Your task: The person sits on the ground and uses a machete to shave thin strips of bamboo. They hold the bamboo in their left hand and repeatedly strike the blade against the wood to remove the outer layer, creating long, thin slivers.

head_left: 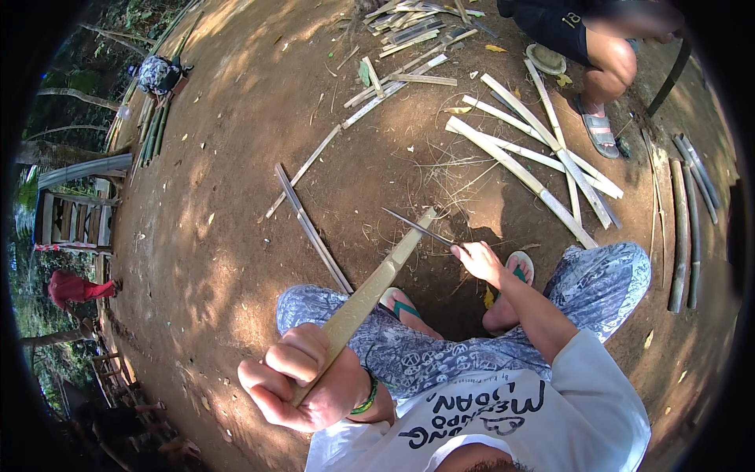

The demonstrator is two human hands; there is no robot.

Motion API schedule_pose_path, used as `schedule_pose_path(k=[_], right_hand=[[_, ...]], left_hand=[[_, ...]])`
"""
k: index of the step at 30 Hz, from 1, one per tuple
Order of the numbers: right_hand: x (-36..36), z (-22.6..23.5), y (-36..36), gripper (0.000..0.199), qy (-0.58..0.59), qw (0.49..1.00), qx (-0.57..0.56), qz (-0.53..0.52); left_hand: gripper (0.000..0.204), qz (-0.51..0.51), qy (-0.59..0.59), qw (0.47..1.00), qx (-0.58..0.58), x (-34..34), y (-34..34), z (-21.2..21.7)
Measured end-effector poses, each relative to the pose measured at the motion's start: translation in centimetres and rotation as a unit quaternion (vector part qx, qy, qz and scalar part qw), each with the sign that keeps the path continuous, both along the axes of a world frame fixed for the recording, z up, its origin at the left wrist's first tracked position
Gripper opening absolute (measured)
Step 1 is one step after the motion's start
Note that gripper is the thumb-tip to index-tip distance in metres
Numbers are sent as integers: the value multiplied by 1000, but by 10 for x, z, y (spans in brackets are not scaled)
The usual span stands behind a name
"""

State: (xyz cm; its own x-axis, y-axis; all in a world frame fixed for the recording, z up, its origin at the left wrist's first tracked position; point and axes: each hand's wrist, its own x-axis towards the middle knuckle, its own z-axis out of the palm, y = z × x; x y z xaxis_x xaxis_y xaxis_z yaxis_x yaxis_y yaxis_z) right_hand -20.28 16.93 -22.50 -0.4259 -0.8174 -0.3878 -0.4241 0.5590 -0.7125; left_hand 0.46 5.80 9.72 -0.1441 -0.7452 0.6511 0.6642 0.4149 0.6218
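Note:
My left hand (pixel 303 377) is closed round the near end of a long split bamboo strip (pixel 370 287), which slants away from me to the upper right. Near the strip's far end, my right hand (pixel 478 259) grips a knife (pixel 421 226) by its handle. The dark, narrow blade crosses the strip; whether it touches or lies just above cannot be told. Most of the handle is hidden in my fingers. Beyond the strip's tip, thin pale shavings (pixel 452 177) lie scattered on the soil.
Split bamboo strips (pixel 535 161) lie crossed at the right, with another strip (pixel 311 224) left of my feet. A heap of strips (pixel 409 27) is at the back. Dark bamboo poles (pixel 678 236) lie far right. A co-worker's sandalled foot (pixel 599 130) is at the upper right.

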Motion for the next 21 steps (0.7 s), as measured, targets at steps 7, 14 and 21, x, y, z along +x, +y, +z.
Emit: schedule_pose_path(k=[7,14,21], right_hand=[[-13,2,2,66,52,996,67,-33],[-23,-7,5,70,11,993,105,-48],[-34,-52,-13,70,113,992,53,-23]], left_hand=[[37,-15,8,1000,6,2,-11,0],[39,11,12,1000,20,-5,-6,2],[35,-34,2,999,10,-3,-2,2]])
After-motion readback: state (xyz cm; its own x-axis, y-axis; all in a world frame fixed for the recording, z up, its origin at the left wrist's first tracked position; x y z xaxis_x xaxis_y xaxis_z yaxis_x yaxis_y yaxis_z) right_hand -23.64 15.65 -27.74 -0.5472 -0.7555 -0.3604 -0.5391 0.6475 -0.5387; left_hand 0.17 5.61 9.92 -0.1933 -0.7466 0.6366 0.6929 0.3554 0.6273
